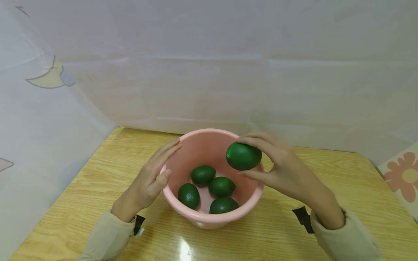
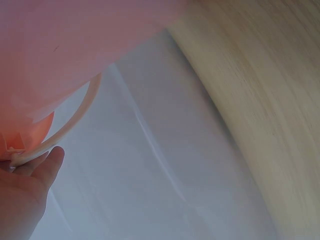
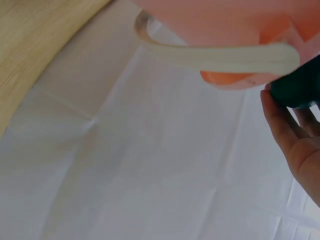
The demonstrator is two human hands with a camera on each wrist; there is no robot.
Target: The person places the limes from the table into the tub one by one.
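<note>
A pink bucket [image 1: 212,218] stands upright on the wooden table, with several dark green avocados [image 1: 221,187] lying in its bottom. My right hand [image 1: 277,159] holds another avocado [image 1: 243,156] between thumb and fingers, above the right side of the rim. The right wrist view shows part of that avocado [image 3: 295,89] against the fingers. Fairly straight fingers of my left hand [image 1: 148,177] rest against the bucket's left rim, the thumb lying at its edge. In the left wrist view that hand [image 2: 25,192] is beside the end of the bucket's pale handle [image 2: 75,120].
The table [image 1: 117,170] has a light wood grain and extends around the bucket. A pale wrinkled sheet [image 1: 202,90] hangs behind it, and a printed sheet [image 1: 49,145] covers the left side. A flower-printed surface [image 1: 408,174] borders the right edge.
</note>
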